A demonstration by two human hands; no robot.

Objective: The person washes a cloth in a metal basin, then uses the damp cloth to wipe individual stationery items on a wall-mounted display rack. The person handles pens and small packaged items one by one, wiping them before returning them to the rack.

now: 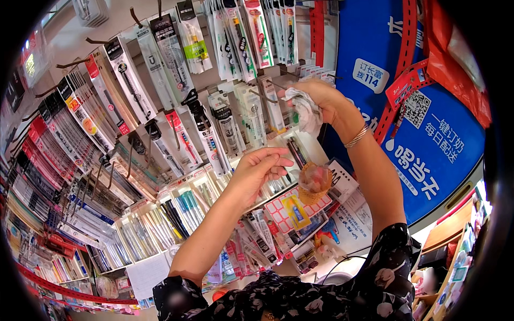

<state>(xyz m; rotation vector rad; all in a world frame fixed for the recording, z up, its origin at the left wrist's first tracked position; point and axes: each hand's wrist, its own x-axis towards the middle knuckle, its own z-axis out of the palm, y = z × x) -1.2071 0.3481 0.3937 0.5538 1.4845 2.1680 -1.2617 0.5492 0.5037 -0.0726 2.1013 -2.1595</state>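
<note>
My right hand (317, 96) is raised at the right end of the pen display and holds a crumpled whitish cloth (306, 110) near the metal display hooks. Below and to its left, my left hand (263, 168) hovers above the pen trays with fingers loosely bent, and no object shows in it. Near those fingers are several dark pens (296, 152) in a white tray. A small woven basket (313, 194) with wrapped pinkish items stands on a red-and-white label sheet (277, 212), beside a yellow packet (296, 212).
Packaged pens (130, 80) hang from hooks across the wall rack. Compartment trays of loose pens (160, 220) run beneath. A blue panel with white writing (425, 120) stands at right, crossed by red perforated strips; a red plastic bag (453, 68) hangs there. Wooden shelving (447, 228) is at lower right.
</note>
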